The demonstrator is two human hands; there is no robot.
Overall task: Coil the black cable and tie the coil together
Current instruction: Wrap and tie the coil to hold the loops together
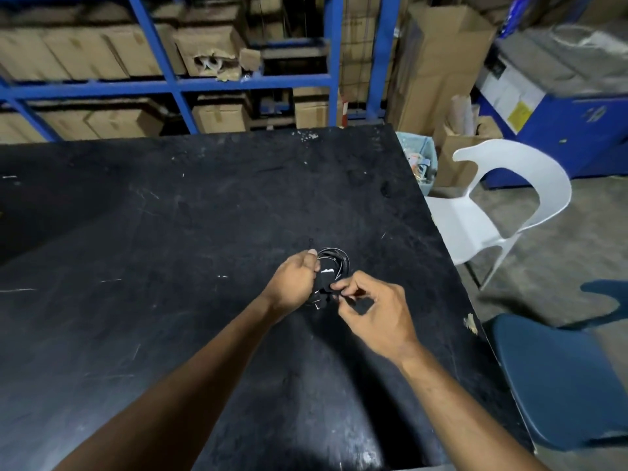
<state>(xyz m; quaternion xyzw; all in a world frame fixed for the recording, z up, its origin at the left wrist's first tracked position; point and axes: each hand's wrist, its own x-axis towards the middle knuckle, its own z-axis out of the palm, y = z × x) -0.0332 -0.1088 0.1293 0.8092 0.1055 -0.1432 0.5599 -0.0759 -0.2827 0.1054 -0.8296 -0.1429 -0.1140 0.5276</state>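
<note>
The black cable (pixel 336 258) is wound into a small coil held just above the black table (pixel 170 215), right of centre. My left hand (pixel 294 283) grips the coil's left side with thumb and fingers closed round the loops. My right hand (pixel 370 311) pinches a black strap or cable end (pixel 328 286) at the coil's near edge between thumb and forefinger. The lower part of the coil is hidden behind both hands. A small white mark shows on the bundle.
A white plastic chair (pixel 503 205) stands off the table's right edge, a blue chair seat (pixel 564 375) nearer me. A bin (pixel 419 158) and cardboard boxes sit beyond the far right corner. Blue shelving (pixel 170 85) with boxes lines the back.
</note>
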